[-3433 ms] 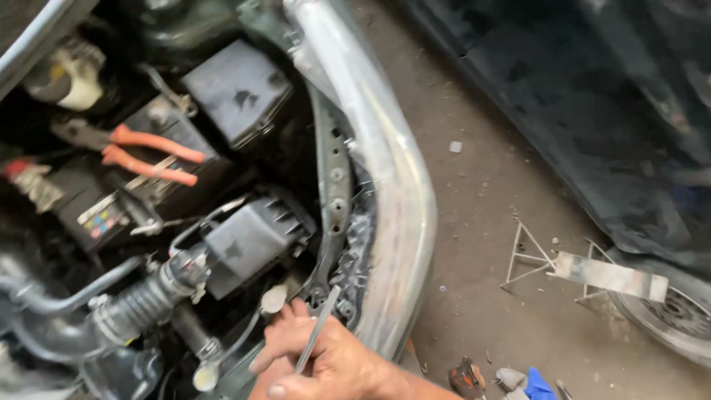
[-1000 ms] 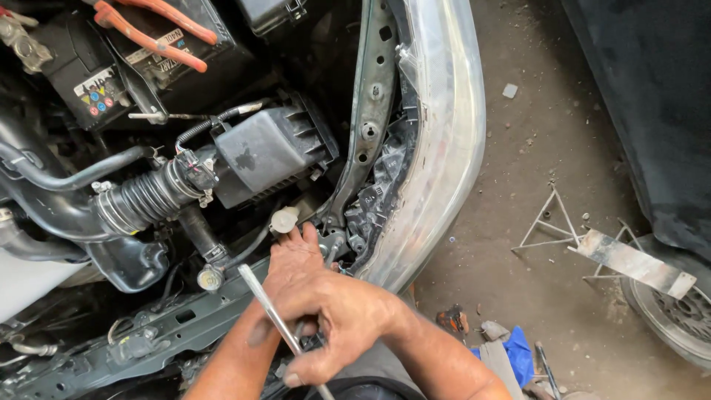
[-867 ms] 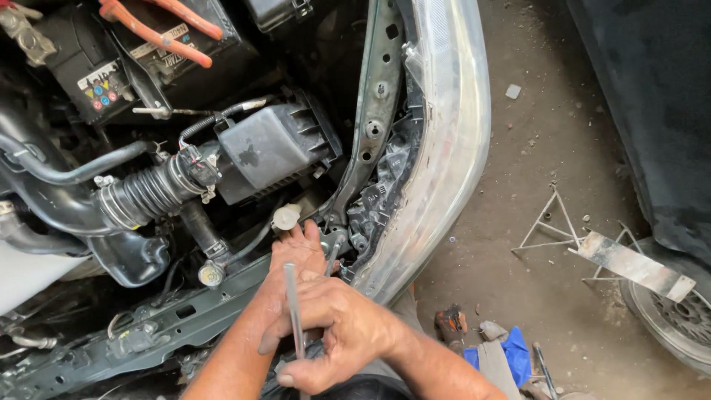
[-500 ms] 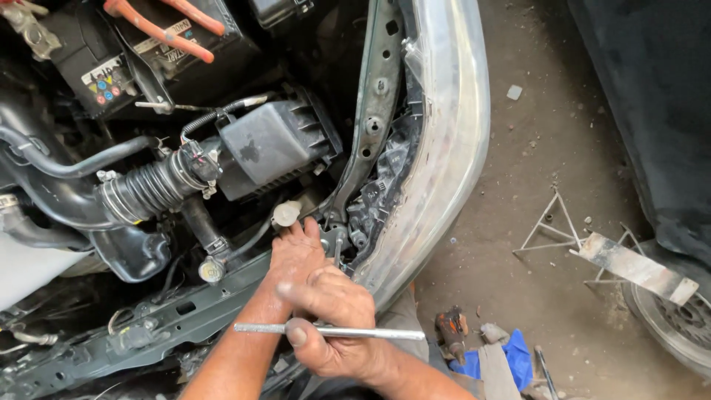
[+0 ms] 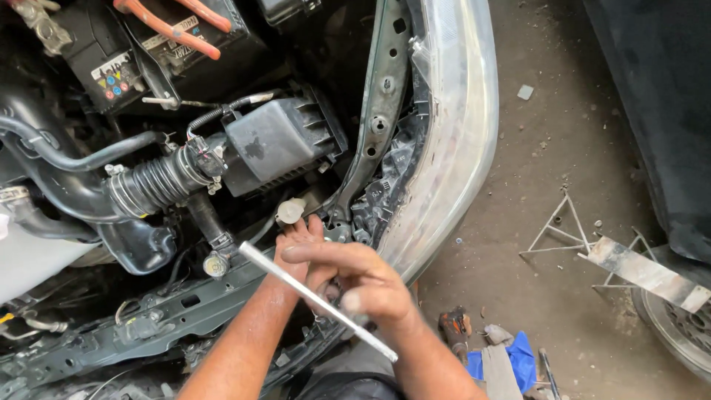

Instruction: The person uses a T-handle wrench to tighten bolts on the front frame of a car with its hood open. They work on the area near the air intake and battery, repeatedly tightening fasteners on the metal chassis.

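My right hand [image 5: 366, 285] sits above my left hand [image 5: 300, 248], fingers curled closed, index finger extended; the left reaches forward underneath, fingers pointing away, both forearms angled inward.

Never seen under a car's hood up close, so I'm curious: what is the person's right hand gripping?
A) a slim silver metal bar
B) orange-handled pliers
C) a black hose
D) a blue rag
A: the right hand closes around a slim silver metal bar slanting across the picture.

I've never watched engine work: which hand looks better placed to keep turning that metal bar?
Probably the right hand: it grips the metal bar. The left hand lies beneath, fingertips by the small white cap.
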